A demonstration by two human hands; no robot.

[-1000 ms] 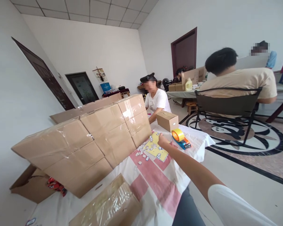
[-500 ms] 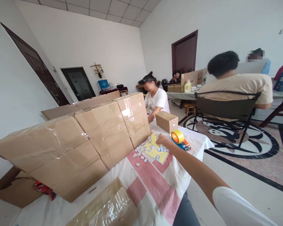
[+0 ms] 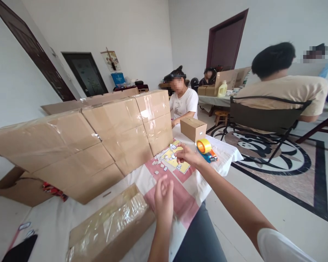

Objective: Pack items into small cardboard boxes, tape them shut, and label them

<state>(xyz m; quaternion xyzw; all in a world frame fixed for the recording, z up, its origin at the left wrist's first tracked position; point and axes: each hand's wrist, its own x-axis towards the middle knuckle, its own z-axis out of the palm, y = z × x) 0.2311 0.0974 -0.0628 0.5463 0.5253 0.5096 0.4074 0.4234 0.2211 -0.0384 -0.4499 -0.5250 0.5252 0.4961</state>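
My right hand [image 3: 190,157] is over the yellow sheet [image 3: 184,168], its fingers bent towards the thumb. Small white pieces with dark outlines lie on the sheet close to the fingertips; whether one is in the fingers I cannot make out. Loose white pieces [image 3: 156,172] are scattered beside the sheet on the pink and white tablecloth [image 3: 182,203]. My left hand [image 3: 164,194] is raised nearer to me, fingers loosely curled and thumb apart, with nothing visible in it. Just right of the sheet sits a tape dispenser [image 3: 207,154] with a yellow roll [image 3: 204,146].
Stacked, taped cartons [image 3: 120,138] form a wall along the left. A long taped carton [image 3: 112,222] lies in front of me, and a small closed carton [image 3: 193,128] stands at the far end. Across the table sits a person [image 3: 184,102]; others sit at another table.
My left hand has come into view above the tablecloth. My right hand has drawn slightly back from the sheet. The view has tilted downward.
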